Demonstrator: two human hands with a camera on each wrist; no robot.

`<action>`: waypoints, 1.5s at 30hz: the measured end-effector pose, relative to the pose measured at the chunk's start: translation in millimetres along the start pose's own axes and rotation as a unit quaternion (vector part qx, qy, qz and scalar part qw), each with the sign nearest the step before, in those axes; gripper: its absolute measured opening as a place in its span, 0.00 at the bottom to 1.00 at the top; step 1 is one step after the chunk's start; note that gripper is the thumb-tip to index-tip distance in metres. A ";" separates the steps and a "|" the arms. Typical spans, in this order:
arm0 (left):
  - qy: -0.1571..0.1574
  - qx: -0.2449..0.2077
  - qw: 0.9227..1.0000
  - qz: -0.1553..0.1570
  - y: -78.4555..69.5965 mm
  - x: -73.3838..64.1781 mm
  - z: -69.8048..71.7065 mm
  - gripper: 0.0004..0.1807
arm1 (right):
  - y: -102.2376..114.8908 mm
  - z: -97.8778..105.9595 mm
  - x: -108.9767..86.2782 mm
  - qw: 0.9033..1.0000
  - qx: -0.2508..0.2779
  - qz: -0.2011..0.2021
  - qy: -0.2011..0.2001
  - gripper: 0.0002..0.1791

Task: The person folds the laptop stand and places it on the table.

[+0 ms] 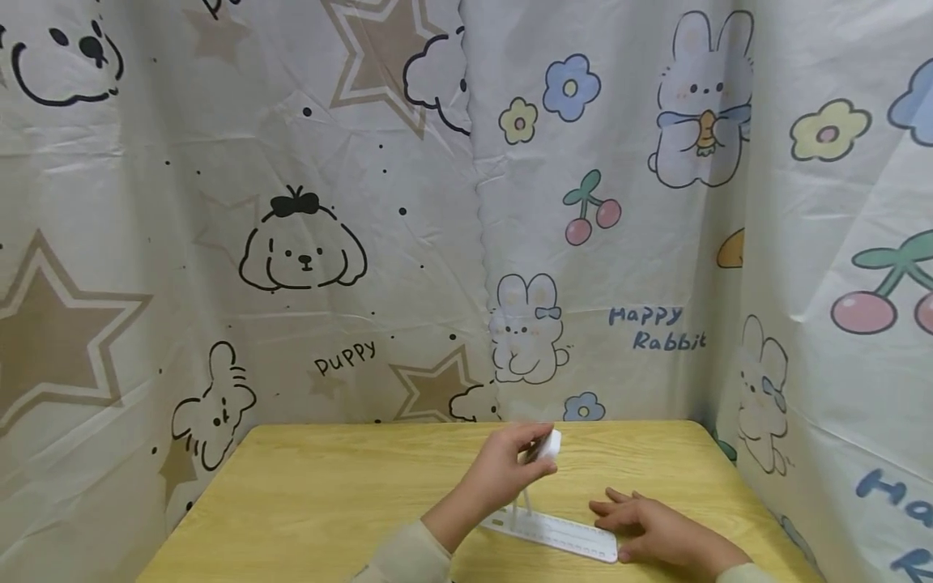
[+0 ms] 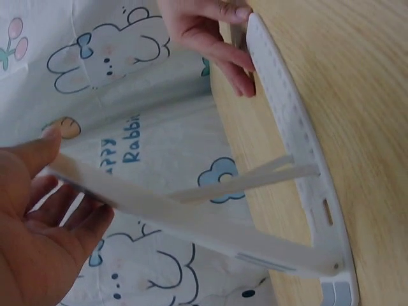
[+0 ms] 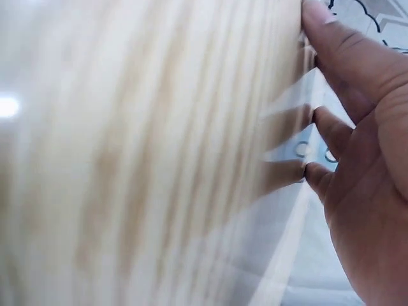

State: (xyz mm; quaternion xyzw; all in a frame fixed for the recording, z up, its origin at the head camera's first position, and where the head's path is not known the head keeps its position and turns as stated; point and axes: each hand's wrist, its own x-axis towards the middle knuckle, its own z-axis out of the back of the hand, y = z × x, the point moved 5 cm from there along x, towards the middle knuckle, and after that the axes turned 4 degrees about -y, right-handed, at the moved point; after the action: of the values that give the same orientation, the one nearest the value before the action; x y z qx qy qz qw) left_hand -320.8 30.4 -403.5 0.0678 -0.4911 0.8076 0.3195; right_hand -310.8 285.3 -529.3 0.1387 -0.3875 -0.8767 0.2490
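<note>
A white folding stand has its long flat base (image 1: 561,536) lying on the table, a row of small marks running along it. From one end of the base a hinged bar (image 2: 191,220) rises at a slant, and thin prop legs (image 2: 255,182) run between the two. My left hand (image 1: 503,460) pinches the raised end of the bar between thumb and fingers. At the base's far-right end, my right hand (image 1: 666,530) rests with fingers loosely spread, fingertips on the table and close against the base's edge.
The wooden table (image 1: 350,494) reaches back to a hanging cloth (image 1: 408,243) printed with puppies, rabbits, stars and flowers. More of this cloth (image 1: 838,389) hangs along the right side, and it also closes off the left.
</note>
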 end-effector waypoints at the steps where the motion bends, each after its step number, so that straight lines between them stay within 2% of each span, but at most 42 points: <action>1: -0.006 0.007 1.000 -0.004 -2.2 -0.5 -2.1 0.29 | -1.6 1.0 -0.4 1.000 0.006 -0.001 0.000 0.24; 5: -0.013 0.027 0.999 -0.011 -5.3 -0.8 -6.7 0.30 | 0.5 2.1 1.0 1.000 -0.004 0.011 -0.006 0.23; 10: 0.000 0.035 0.999 -0.019 0.0 1.4 -4.1 0.30 | 11.0 -4.2 3.0 0.999 -0.041 0.012 -0.018 0.23; 13: 0.006 0.022 1.000 -0.021 5.5 2.6 -1.6 0.30 | 15.5 -10.3 3.0 0.999 -0.051 -0.002 -0.020 0.23; 19: -0.003 -0.047 0.999 -0.004 11.8 2.8 1.6 0.29 | 20.4 -15.6 1.9 0.998 -0.066 0.003 -0.003 0.24; 25: -0.040 -0.038 0.998 -0.010 8.7 1.0 -0.7 0.27 | 8.9 -9.5 4.1 1.000 -0.003 0.010 0.025 0.27; 30: -0.046 -0.040 0.998 -0.014 7.3 -0.4 -2.7 0.27 | 0.6 -10.3 6.6 0.998 0.033 0.023 0.041 0.28; 34: -0.040 -0.056 0.998 -0.008 10.4 0.9 -3.0 0.27 | 0.8 -14.3 6.3 0.997 0.042 0.037 0.045 0.27; 39: -0.024 -0.073 0.997 -0.003 14.3 2.7 -1.0 0.26 | 12.2 -23.0 6.4 0.997 0.032 0.044 0.062 0.26; 45: -0.025 -0.083 0.996 -0.002 16.8 -2.4 4.1 0.26 | 20.5 -24.8 6.4 0.995 0.023 0.059 0.079 0.26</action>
State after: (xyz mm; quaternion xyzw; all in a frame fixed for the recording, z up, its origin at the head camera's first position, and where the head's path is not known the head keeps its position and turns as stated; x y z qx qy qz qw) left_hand -329.5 20.6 -414.9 0.0619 -0.5644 0.7613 0.3133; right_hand -298.5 254.9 -530.6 0.1896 -0.3943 -0.8377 0.3269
